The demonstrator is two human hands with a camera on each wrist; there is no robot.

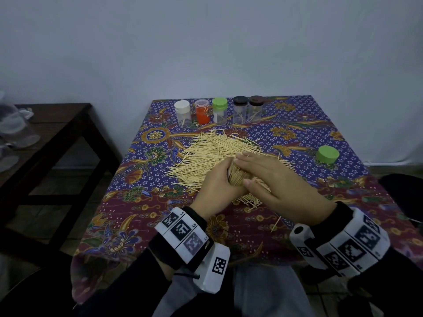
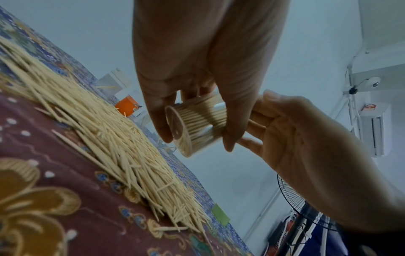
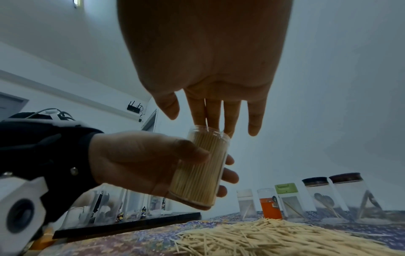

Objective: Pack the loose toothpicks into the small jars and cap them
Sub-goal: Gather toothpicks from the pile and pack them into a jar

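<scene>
My left hand grips a clear jar packed full of toothpicks, tilted above the near side of the loose toothpick pile. In the left wrist view, fingers and thumb wrap the jar. My right hand lies over the jar's open mouth. Its straight fingers touch the toothpick ends at the top of the jar. A loose green cap lies on the cloth to the right.
A white-capped jar, an orange jar, a green-capped jar and two dark-capped jars line the far table edge. A stray toothpick lies near the front. A dark side table stands left.
</scene>
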